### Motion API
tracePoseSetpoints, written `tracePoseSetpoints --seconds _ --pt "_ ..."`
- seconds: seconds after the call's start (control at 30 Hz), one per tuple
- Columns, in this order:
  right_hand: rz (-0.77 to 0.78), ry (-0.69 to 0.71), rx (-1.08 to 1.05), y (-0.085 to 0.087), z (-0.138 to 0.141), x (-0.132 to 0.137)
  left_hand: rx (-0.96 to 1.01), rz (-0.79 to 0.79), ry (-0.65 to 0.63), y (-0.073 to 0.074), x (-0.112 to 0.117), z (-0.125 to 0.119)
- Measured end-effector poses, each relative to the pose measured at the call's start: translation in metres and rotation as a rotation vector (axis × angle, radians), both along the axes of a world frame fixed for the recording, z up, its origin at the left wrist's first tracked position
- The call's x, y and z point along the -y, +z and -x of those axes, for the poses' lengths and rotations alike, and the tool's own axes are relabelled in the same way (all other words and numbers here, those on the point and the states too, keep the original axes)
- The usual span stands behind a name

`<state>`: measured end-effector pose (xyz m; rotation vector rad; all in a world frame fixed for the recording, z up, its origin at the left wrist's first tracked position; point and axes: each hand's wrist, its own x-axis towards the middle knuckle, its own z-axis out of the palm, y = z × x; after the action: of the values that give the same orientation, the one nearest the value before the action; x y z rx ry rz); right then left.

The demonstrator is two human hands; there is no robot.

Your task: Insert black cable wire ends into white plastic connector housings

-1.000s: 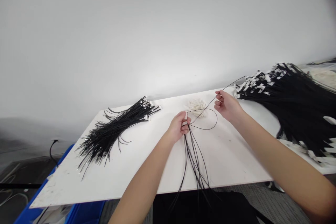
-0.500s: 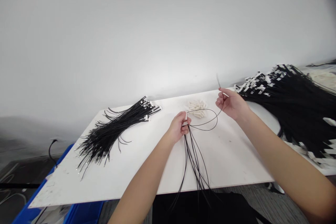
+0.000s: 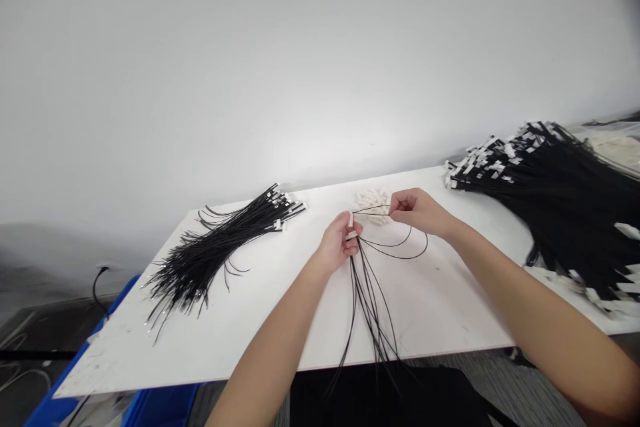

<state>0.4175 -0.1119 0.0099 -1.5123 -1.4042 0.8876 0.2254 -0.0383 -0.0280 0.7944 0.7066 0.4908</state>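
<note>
My left hand [image 3: 340, 240] is closed around white connectors [image 3: 351, 220] with several thin black wires [image 3: 373, 313] hanging from them past the table's front edge. To its right, my right hand [image 3: 415, 208] pinches black wire [image 3: 373, 207] that runs across to a connector at the left fingertips. Two wire strands stretch between the hands, and looser loops sag below my right hand. Whether the wire's tip sits in the connector is too small to tell. Just behind the wires lies a small pile of white connectors [image 3: 371, 199], partly covered by my right hand.
The white table [image 3: 280, 300] stands against a pale wall. On its left lies a bundle of black wires [image 3: 215, 247] with white connectors at one end. A larger heap of black wires [image 3: 565, 193] covers the right side. Blue bins [image 3: 165, 405] are under the left edge.
My right hand has come down and left, from holding a wire raised to pinching wire close to my left hand. My left hand has stayed nearly in place.
</note>
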Motion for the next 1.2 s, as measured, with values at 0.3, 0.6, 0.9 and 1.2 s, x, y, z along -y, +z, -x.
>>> tracePoseSetpoints --seconds 0.3,0.6,0.9,1.2 --pt "-0.010 -0.024 0.043 0.0011 -0.0021 0.0001 -0.006 0.004 0.012 0.0013 0.0005 0.0004" --pt "0.012 -0.027 0.070 -0.0003 -0.0017 0.0007 -0.001 -0.020 0.007 0.0006 0.0001 -0.0003" --pt "0.019 -0.020 -0.014 0.0044 0.0004 0.0021 0.011 -0.066 -0.007 0.0051 0.0033 0.0003" --pt "0.016 -0.051 -0.007 0.0080 0.0011 0.0039 0.012 -0.070 -0.009 0.0061 0.0040 0.0003"
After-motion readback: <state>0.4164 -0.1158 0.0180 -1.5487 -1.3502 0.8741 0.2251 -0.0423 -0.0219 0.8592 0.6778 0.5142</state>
